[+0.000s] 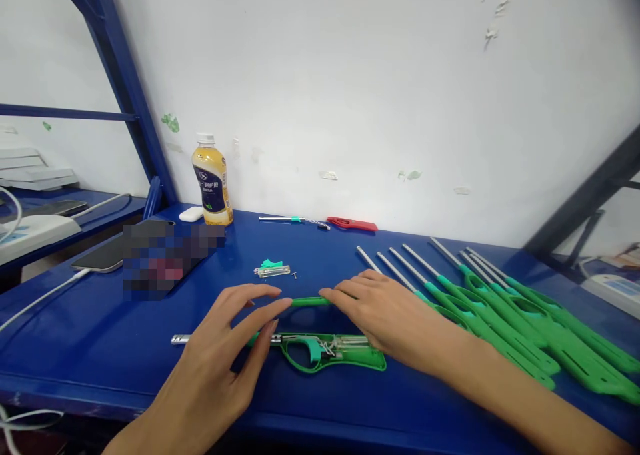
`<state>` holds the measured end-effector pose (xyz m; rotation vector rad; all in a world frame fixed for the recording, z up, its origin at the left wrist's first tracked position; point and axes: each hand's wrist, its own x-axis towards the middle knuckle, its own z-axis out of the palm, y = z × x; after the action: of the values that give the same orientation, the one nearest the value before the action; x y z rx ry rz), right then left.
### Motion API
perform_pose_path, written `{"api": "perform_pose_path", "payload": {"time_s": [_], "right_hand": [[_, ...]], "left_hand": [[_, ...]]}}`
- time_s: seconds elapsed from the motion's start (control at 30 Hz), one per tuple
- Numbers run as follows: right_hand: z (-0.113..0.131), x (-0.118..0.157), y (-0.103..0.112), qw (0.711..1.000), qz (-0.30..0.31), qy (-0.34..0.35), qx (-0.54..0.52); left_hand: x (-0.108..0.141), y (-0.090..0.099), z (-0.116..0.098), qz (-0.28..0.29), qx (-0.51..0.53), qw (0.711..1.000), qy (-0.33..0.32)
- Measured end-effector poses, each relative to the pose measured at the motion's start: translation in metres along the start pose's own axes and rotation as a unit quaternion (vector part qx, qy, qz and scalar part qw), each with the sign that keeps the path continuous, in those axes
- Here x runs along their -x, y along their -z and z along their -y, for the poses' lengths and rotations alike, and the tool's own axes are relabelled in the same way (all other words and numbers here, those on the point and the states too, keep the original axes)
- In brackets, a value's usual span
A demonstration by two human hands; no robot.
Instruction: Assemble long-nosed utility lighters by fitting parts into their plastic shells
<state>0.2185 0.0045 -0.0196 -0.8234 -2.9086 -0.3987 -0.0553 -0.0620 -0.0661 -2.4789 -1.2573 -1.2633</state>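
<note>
An opened gas lighter (345,356) lies on the blue table, its long metal tube pointing left. Its green handle shell shows a teal trigger (311,348), thin wires and a clear fuel tank inside. Just above it is the other green shell half (309,301), seen edge-on. My left hand (233,341) has its index fingertip on the left end of that half, the thumb lower by the lighter's tube. My right hand (375,305) grips the right end from above, its fingers bent over it and partly hiding it.
Several assembled green lighters (515,315) lie at the right. Behind my hands are a clear tank with teal parts (273,269) and a small screw. A red shell (351,224), a metal tube (277,219), a drink bottle (213,181) and a phone (115,248) sit farther back.
</note>
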Motion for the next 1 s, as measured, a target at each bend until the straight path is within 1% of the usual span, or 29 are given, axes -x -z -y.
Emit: {"api": "perform_pose_path", "payload": {"time_s": [0.1,0.17,0.23,0.3,0.33,0.43,0.63,0.8,1.0], "right_hand": [[-0.001,0.012,0.009,0.999,-0.038,-0.032,-0.016],[0.003,0.021,0.014,0.990,-0.074,-0.085,-0.083],[0.012,0.027,0.016,0.965,-0.089,-0.160,-0.190],[0.022,0.030,0.016,0.933,-0.067,-0.219,-0.279],[0.026,0.031,0.015,0.921,-0.051,-0.235,-0.306],[0.036,0.031,0.010,0.905,-0.026,-0.241,-0.351],[0.038,0.028,0.002,0.893,-0.035,-0.235,-0.381],[0.039,0.024,0.000,0.902,-0.027,-0.221,-0.370],[0.041,0.025,0.000,0.906,-0.033,-0.224,-0.358]], "left_hand": [[0.002,-0.002,0.000,0.023,0.020,0.999,-0.020],[0.003,-0.005,-0.002,0.058,0.039,0.997,-0.026],[0.002,-0.010,-0.003,0.085,0.045,0.995,-0.024],[0.001,-0.015,-0.003,0.096,0.042,0.994,-0.021],[0.000,-0.017,-0.003,0.098,0.041,0.994,-0.022],[-0.001,-0.021,-0.001,0.097,0.042,0.994,-0.033],[0.001,-0.023,0.000,0.120,0.008,0.992,-0.036],[0.000,-0.027,-0.001,0.126,0.008,0.992,-0.025],[0.000,-0.028,0.000,0.138,0.013,0.990,-0.018]]}}
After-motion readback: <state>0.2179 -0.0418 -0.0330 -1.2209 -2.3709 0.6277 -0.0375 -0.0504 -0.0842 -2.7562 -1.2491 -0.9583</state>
